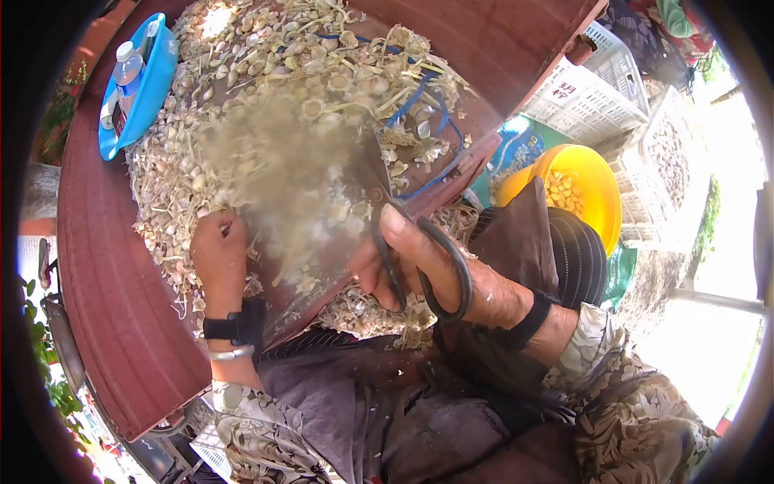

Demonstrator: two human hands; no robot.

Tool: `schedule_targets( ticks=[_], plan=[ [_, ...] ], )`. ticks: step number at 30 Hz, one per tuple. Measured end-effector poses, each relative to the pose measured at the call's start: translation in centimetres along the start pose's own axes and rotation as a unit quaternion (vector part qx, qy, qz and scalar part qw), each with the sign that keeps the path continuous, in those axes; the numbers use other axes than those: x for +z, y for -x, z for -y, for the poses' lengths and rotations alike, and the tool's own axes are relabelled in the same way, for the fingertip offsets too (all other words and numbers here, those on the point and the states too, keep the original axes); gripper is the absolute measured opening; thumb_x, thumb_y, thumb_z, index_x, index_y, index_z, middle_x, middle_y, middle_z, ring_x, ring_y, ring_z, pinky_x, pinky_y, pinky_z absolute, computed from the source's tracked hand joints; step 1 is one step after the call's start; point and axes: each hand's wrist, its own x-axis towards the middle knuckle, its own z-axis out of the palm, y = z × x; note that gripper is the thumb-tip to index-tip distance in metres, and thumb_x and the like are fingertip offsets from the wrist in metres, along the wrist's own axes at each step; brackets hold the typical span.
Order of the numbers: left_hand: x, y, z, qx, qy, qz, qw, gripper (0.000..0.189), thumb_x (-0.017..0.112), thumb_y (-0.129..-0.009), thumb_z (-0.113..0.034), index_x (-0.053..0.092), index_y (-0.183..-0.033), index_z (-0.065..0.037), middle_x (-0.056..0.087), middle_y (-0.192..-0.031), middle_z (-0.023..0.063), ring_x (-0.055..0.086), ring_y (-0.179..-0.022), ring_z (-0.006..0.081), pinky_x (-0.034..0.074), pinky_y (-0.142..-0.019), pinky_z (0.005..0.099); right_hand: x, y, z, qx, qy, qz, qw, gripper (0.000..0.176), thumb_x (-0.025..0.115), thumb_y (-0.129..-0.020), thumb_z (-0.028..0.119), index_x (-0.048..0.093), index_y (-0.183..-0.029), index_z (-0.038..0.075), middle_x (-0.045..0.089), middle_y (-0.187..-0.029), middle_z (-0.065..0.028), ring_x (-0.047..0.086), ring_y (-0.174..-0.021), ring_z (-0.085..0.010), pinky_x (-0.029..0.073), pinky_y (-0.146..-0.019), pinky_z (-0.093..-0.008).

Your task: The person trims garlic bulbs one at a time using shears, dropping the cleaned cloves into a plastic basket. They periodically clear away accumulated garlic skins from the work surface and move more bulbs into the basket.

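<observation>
Right hand (425, 252) is gripping scissors (464, 278), long axis pointing forward and slightly left, while the left hand (216, 252), nearer the garlic pile (173, 181) lying ahead on the surface (97, 282), is resting curled well apart, contents indiscernible.

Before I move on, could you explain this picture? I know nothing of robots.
There is no machine here: the left hand and right hand are a person's own, seen from a camera worn on the head, looking forward and down. On the red table lies a spread of what looks like garlic, with a blue basin holding a bottle at the left. The right hand holds dark-handled scissors. The left is curled at the garlic; I cannot tell whether it grips anything.
</observation>
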Motion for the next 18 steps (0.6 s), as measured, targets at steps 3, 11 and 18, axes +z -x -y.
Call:
schedule_targets(
  ticks=[3,11,18],
  plan=[
    [-4.6,4.0,-2.8,-0.150,0.127,-0.028,0.980,0.013,0.064,-0.080,-0.008,0.063,-0.089,0.002,0.063,-0.078,0.0090,0.056,-0.071,0.0131,0.046,-0.066,0.0277,0.0,0.2,0.6,0.011,0.014,-0.014,1.000,0.064,0.039,-0.095,0.060,0.061,-0.090,0.000,0.057,-0.076,-0.0057,0.056,-0.066,-0.0128,0.044,-0.062,-0.0274],
    [-16.9,24.2,4.5,-0.028,-0.469,-0.089,0.878,0.019,0.058,-0.082,-0.001,0.063,-0.099,0.004,0.063,-0.093,0.0160,0.062,-0.078,0.0236,0.049,-0.070,0.0298,0.4,0.3,-0.6,0.028,0.033,-0.003,0.999,0.063,0.034,-0.096,0.059,0.064,-0.099,0.004,0.060,-0.082,-0.0027,0.053,-0.069,-0.0101,0.038,-0.063,-0.0240],
    [-13.3,14.1,1.3,-0.109,-0.040,-0.118,0.986,0.021,0.050,-0.092,-0.004,0.062,-0.106,0.007,0.064,-0.089,0.0176,0.062,-0.071,0.0245,0.049,-0.067,0.0343,2.6,-0.3,-1.0,0.015,0.062,0.010,0.998,0.060,0.040,-0.095,0.058,0.061,-0.084,0.003,0.056,-0.072,-0.0026,0.053,-0.064,-0.0110,0.042,-0.060,-0.0256]
  ],
)
